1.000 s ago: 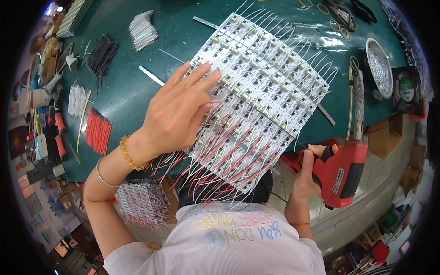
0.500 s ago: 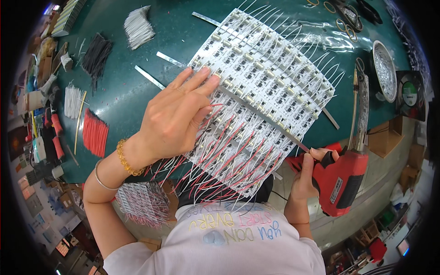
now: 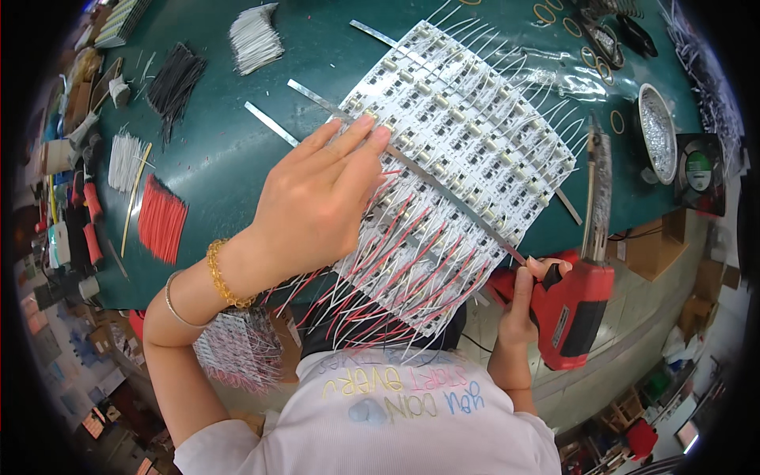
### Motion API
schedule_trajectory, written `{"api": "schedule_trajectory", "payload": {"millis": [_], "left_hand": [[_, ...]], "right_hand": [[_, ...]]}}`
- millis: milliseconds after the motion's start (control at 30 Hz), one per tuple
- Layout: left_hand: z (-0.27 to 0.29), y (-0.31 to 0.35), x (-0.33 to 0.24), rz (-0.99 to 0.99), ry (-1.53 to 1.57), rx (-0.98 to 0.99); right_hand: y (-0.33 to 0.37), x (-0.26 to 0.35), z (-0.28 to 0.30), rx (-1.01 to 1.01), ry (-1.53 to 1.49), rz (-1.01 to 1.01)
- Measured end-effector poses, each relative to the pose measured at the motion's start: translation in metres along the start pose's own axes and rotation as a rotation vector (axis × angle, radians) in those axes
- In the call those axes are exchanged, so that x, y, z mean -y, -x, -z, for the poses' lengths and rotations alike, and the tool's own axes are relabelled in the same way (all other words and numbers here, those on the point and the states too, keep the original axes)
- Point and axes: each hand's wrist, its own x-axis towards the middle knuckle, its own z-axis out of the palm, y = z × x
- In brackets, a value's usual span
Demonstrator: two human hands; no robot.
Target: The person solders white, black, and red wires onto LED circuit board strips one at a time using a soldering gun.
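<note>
A white circuit-board panel [image 3: 475,119] with rows of small components lies slanted over the table edge and my lap. Red and white wires [image 3: 396,261] hang from its near part; white wires stick out along its far right side. A narrow metal strip [image 3: 451,202] crosses the panel diagonally. My left hand [image 3: 317,190] rests with stretched fingers on the strip's upper left part, its thumb mostly hidden. At the strip's lower right end, my right hand [image 3: 522,305] grips a red and black soldering gun [image 3: 582,317], thumb and fingertips by the strip end. The gun's long tip points away from me.
Bundles of red wires [image 3: 162,220], black wires [image 3: 174,83] and white wires [image 3: 256,38] lie on the green table [image 3: 229,182]. A metal bowl [image 3: 657,134] and a solder spool [image 3: 700,174] stand at right. Another wired panel [image 3: 237,348] sits below the table at left.
The soldering gun has swung slightly left, nearer the panel. My left hand and the panel's upper left end appear a little further right, while the view itself has shifted slightly.
</note>
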Motion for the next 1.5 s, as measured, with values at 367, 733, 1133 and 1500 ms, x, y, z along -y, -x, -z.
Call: {"api": "schedule_trajectory", "payload": {"millis": [367, 733, 1133, 1500], "left_hand": [[0.03, -0.01, 0.019, 0.037, -0.01, -0.345], [0.015, -0.01, 0.031, 0.447, 0.406, -0.363], [0.009, -0.032, 0.031, 0.403, 0.171, -0.2], [-0.014, -0.017, 0.034, 0.48, 0.164, -0.292]], "right_hand": [[-0.007, -0.002, 0.024, -0.259, -0.227, 0.063], [-0.034, 0.01, 0.036, -0.22, -0.237, 0.165], [-0.092, 0.031, 0.082, 0.29, -0.411, 0.186], [-0.126, 0.057, 0.006, 0.331, -0.543, -0.112]]}}
